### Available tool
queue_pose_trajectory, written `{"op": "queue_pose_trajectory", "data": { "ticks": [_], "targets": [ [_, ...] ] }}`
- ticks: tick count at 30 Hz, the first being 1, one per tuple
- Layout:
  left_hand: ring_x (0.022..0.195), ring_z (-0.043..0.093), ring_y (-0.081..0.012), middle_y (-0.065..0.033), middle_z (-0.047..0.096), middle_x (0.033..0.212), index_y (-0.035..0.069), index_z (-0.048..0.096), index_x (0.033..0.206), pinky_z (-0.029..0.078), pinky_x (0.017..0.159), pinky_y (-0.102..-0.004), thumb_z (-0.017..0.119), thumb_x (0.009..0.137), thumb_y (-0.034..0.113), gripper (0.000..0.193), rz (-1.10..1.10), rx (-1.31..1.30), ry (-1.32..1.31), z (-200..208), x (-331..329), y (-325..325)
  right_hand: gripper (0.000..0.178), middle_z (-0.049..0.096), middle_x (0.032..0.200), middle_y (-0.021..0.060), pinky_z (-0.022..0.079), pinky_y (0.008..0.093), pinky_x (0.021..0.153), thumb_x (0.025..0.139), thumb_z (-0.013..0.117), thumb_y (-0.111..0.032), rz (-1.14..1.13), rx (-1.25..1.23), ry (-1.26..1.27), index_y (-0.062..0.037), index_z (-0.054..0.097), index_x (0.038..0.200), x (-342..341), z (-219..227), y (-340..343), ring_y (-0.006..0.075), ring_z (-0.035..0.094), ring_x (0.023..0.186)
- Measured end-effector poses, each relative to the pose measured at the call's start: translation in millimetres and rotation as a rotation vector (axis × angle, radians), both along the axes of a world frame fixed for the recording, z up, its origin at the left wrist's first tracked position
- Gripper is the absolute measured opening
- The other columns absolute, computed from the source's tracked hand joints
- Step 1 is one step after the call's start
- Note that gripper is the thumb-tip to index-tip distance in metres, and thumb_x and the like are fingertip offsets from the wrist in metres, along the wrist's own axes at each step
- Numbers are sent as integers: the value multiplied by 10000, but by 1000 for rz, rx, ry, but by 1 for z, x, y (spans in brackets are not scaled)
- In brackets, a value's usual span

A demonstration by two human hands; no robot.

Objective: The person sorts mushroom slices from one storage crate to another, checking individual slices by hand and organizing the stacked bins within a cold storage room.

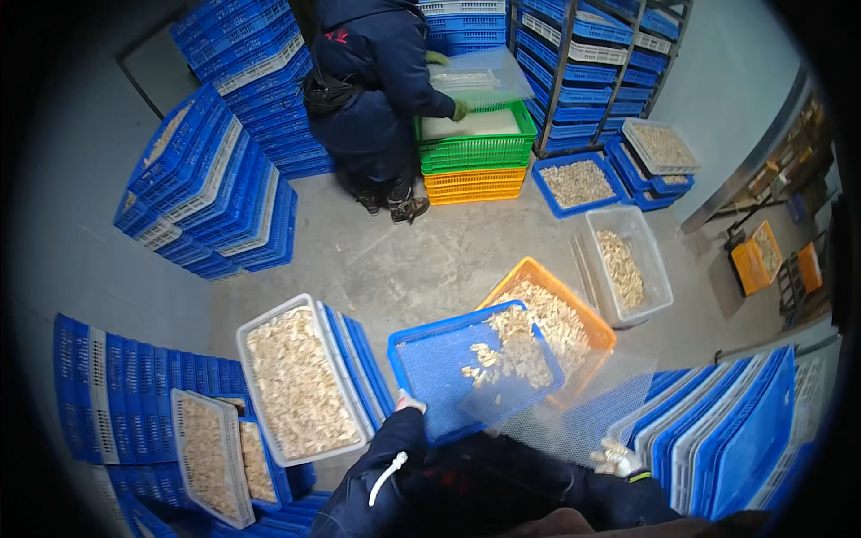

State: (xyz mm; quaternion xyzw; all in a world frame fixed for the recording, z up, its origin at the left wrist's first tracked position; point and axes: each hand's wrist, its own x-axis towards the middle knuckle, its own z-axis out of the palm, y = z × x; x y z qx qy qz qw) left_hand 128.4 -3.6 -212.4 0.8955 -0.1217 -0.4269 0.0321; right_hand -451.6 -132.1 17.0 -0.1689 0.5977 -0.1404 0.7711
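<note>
My gloved left hand [410, 403] grips the near left rim of a shallow blue tray [430, 359]. The tray tilts, its far right end over an orange crate [527, 267] partly filled with pale, dried-looking chunks [567, 325]. More pale pieces [486, 357] lie at the tray's right end. A see-through mesh sheet [583, 417] stretches from that end toward my body. My gloved right hand [619, 458] is closed on its near right edge. What the pieces are, I cannot tell.
At my left stands a white-topped tray stack [291, 381]; blue and white trays [717, 430] lean at my right. A clear bin [659, 269] stands beyond the crate. Farther off, a person [372, 99] works at green crates [475, 154]. Tall tray stacks [215, 188] line the wall.
</note>
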Motion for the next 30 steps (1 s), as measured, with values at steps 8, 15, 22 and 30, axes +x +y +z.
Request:
{"op": "queue_pose_trajectory", "data": {
  "ticks": [8,15,22,30],
  "targets": [
    [1096,614,-395,-270,644,1114,59,421,1396,482,947,-426,607,739,175,693,142,-87,-198,-66,16,-1,531,597,1234,207,485,464,851,904,583,-113,94,51,9,-129,430,1413,4,-56,-16,344,605,1024],
    [1122,590,-350,-231,577,1211,16,322,1460,480,943,-416,700,731,216,845,210,-31,-449,-46,-12,-39,501,644,1167,89,483,415,992,842,666,-202,755,-417,143,-92,538,1313,-14,-81,-30,265,617,1102],
    [1159,554,-388,-234,581,1253,-42,469,1326,442,984,-436,652,851,358,647,-137,-523,-430,-38,-34,-81,500,632,1171,124,532,367,809,933,581,-172,482,-95,105,-107,433,1405,-9,-55,-54,235,622,1021],
    [1248,513,-282,-216,509,1355,-61,411,1369,418,1034,-335,473,1017,297,506,-202,-790,800,-92,-44,-165,452,701,997,166,540,351,632,941,535,-122,152,-7,186,-51,469,1382,-6,16,-69,226,666,734]
  ]
}}
